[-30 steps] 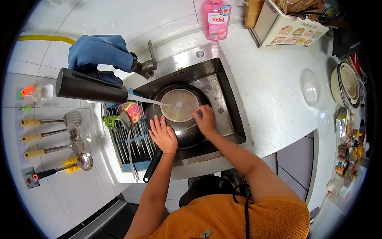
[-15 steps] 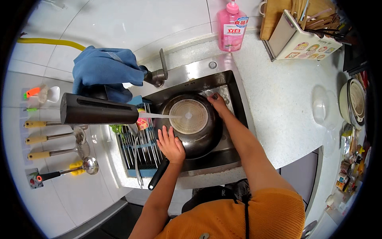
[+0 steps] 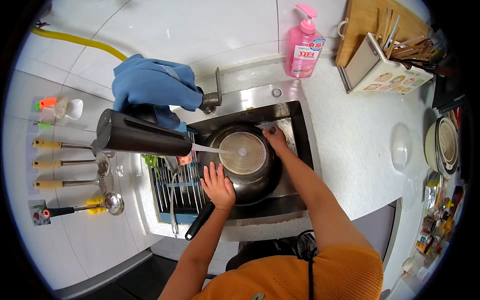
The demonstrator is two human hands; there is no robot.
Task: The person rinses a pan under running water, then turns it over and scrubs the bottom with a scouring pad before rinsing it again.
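Note:
A dark, flat-bottomed wok (image 3: 255, 187) lies upside down in the steel sink (image 3: 300, 150), its ringed base facing up. Its long black handle (image 3: 200, 220) sticks out over the sink's near left edge. Water runs from the black faucet (image 3: 145, 135) onto the base. My left hand (image 3: 219, 188) rests flat on the wok's left side, fingers stretched and apart. Across from the long handle, my right hand (image 3: 276, 140) has its fingers closed at the wok's far right edge, on a small dark part that looks like a second handle.
A blue-edged dish rack (image 3: 175, 217) stands at the sink's left. A blue cloth (image 3: 155, 82) hangs over the faucet's base. Behind the sink stands a pink soap bottle (image 3: 302, 52); a utensil holder (image 3: 385, 65) is right of it. Ladles (image 3: 114, 203) hang on the left wall.
The whole view has shifted slightly, with the far side of the sink sitting lower in it. Both hands keep about the same places on the wok, and the water still runs.

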